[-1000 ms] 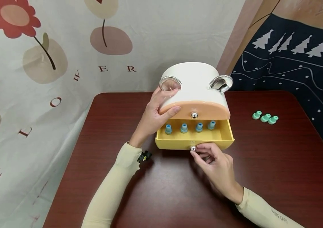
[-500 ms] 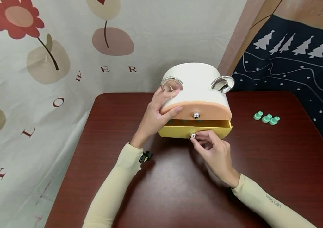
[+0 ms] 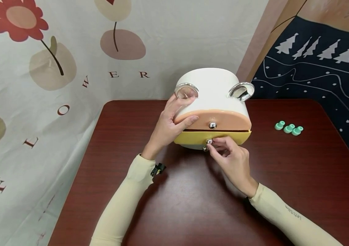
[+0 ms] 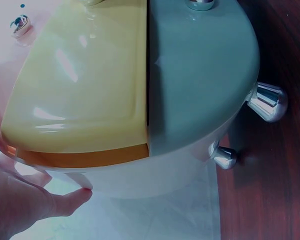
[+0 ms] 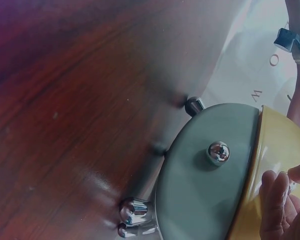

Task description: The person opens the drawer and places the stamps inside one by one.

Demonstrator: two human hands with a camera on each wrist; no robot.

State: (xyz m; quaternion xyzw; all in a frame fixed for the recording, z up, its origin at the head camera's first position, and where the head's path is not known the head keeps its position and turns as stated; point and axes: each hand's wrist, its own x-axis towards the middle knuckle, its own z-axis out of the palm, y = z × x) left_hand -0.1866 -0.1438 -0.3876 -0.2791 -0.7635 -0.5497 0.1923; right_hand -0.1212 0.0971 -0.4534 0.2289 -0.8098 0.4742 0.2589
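Note:
A small rounded drawer cabinet [image 3: 211, 87] in white, with silver ear-shaped rings, stands on the table. My left hand [image 3: 168, 124] grips its left side, thumb across the front of the orange top drawer [image 3: 231, 119] and fingers by the ear. My right hand [image 3: 234, 162] pinches the silver knob [image 3: 209, 141] of the yellow middle drawer [image 3: 189, 137]. That drawer sticks out slightly, with a narrow dark gap above it; its inside is hidden. Below it, the grey-green bottom drawer [image 5: 205, 185] sits flush, its round knob [image 5: 218, 152] untouched.
Three mint-green stepped pieces [image 3: 289, 128] stand in a row at the right of the dark red wooden table [image 3: 174, 212]. Silver feet [image 4: 270, 102] hold the cabinet up. Behind the table hang a flower-print cloth [image 3: 162, 30] and a navy tree-print cloth [image 3: 316, 78].
My right hand has pushed the yellow drawer inward, from well out to nearly closed. The blue pieces inside have gone out of sight. My left hand keeps its hold on the cabinet.

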